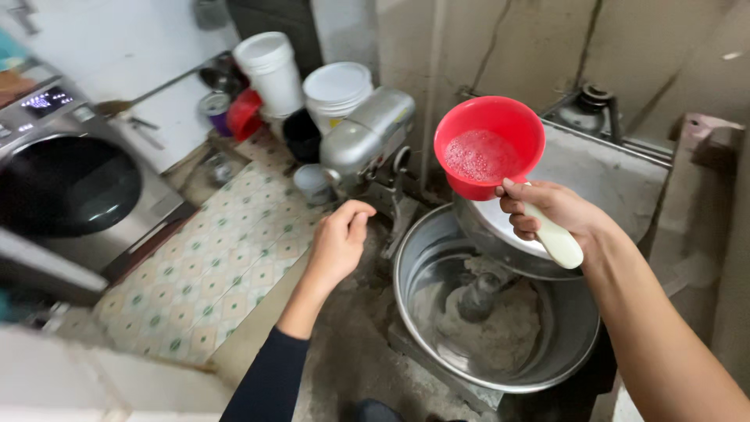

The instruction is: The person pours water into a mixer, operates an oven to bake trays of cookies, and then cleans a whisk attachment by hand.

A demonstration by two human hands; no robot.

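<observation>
Two bare hands work above a steel mixing bowl (500, 312) holding grey dough. At two o'clock from the bowl, the right hand (547, 211) is wrapped tight around the white handle of a red scoop (488, 152) holding foamy liquid. At ten o'clock, the left hand (337, 242) hangs loosely curled, holding nothing, near the grey mixer (367, 141).

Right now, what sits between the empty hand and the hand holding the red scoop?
In the head view, the grey mixer's column and the steel bowl's near rim lie between the left hand and the right hand gripping the red scoop.
</observation>
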